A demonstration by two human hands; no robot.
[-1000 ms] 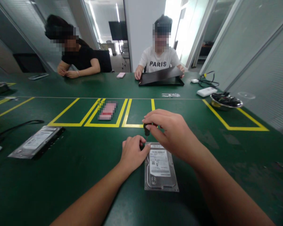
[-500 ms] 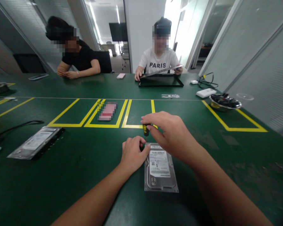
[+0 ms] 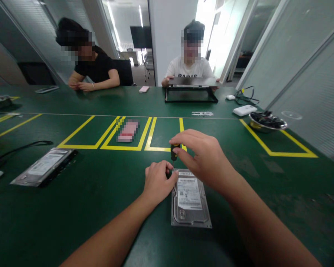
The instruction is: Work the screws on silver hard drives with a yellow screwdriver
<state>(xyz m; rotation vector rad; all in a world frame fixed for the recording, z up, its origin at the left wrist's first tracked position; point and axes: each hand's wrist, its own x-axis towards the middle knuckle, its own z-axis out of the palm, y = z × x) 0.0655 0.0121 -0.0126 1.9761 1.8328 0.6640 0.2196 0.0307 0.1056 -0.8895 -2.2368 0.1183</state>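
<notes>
Glossy dark-green table (image 3: 100, 207): marked with yellow tape outlines (image 3: 121, 147).
Flat rectangular silver-metal hard drive (image 3: 193, 217): lies on the table in front of the person, white printed label (image 3: 189, 193) facing up.
Bare right hand (image 3: 203, 154): grips the small black-and-yellow screwdriver (image 3: 174, 152) from above, thumb and fingers round its handle.
Bare left hand (image 3: 157, 181): curled at the drive's far left corner; cannot tell whether it pinches anything.
Screwdriver: near upright, shaft down at that corner.
</notes>
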